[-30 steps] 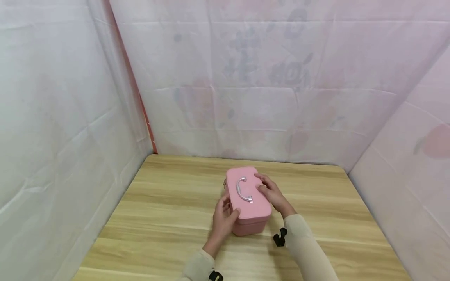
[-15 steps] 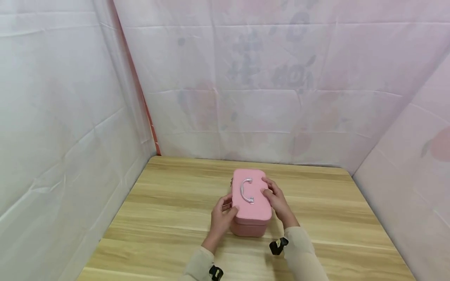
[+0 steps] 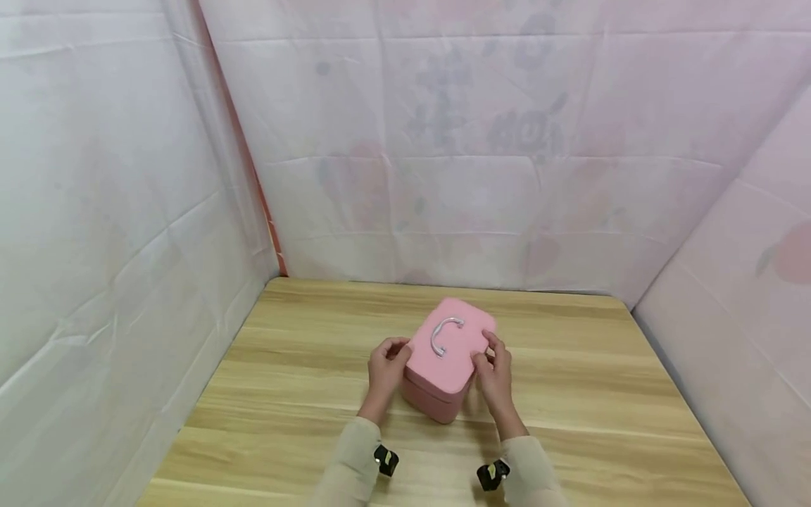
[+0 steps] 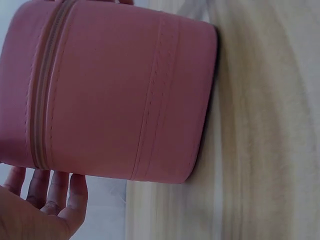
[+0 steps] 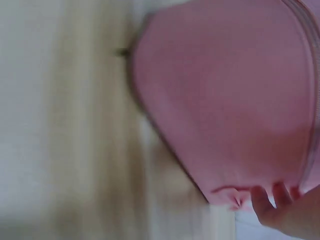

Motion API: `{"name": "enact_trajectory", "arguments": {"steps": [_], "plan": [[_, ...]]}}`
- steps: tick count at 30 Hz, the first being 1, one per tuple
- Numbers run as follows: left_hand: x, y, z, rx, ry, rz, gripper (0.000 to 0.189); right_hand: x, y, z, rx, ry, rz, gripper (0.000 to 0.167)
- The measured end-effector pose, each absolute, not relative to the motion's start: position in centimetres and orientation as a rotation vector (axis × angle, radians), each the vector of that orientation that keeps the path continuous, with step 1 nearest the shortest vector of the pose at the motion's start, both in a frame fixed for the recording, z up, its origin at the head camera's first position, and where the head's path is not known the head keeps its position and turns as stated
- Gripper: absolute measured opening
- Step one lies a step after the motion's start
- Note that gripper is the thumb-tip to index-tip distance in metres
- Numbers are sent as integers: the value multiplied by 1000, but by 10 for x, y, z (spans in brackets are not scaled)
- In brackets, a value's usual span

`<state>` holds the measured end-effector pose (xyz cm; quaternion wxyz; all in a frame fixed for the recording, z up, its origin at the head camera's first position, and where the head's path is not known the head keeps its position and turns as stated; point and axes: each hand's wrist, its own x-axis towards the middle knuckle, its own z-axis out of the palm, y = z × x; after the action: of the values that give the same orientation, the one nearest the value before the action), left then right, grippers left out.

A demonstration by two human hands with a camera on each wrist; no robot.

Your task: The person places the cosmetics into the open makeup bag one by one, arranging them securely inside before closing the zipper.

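A pink zip-up cosmetic case (image 3: pixel 459 352) with a curved silver handle (image 3: pixel 437 336) on its lid stands at an angle on the table, its lid down. My left hand (image 3: pixel 385 367) holds its near left side, thumb at the lid's edge. The right hand (image 3: pixel 497 373) grips the opposite side, with the thumb at the lid's edge. In the left wrist view, a zipper (image 4: pixel 42 100) runs round the case below the lid, and the left fingers (image 4: pixel 57 192) bend against the side. Blurred in the right wrist view, right fingers (image 5: pixel 280 195) touch the case near a pink bow (image 5: pixel 232 194).
The wood-grain table (image 3: pixel 285 394) extends around the case on every side. Pale printed sheets (image 3: pixel 443 176) hang behind it and at both sides. Small black devices (image 3: pixel 386 460) are strapped to both wrists over light sleeves.
The case has turned clockwise on the table, its far end swinging right. My left hand has shifted left and away from me; the right hand has come nearer with the turning side.
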<state>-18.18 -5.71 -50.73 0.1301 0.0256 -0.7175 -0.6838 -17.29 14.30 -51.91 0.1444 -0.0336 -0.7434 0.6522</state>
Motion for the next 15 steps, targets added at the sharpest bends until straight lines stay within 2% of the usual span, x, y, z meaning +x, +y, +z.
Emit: {"name": "enact_trajectory", "arguments": {"steps": [8, 15], "plan": [[-196, -58, -509, 136, -2076, -1975, 10, -159, 126, -528, -166, -2052, 1663, 48], [-188, -54, -510, 244, -2037, -2041, 15, -153, 133, -518, -257, -2165, 1690, 50]]}}
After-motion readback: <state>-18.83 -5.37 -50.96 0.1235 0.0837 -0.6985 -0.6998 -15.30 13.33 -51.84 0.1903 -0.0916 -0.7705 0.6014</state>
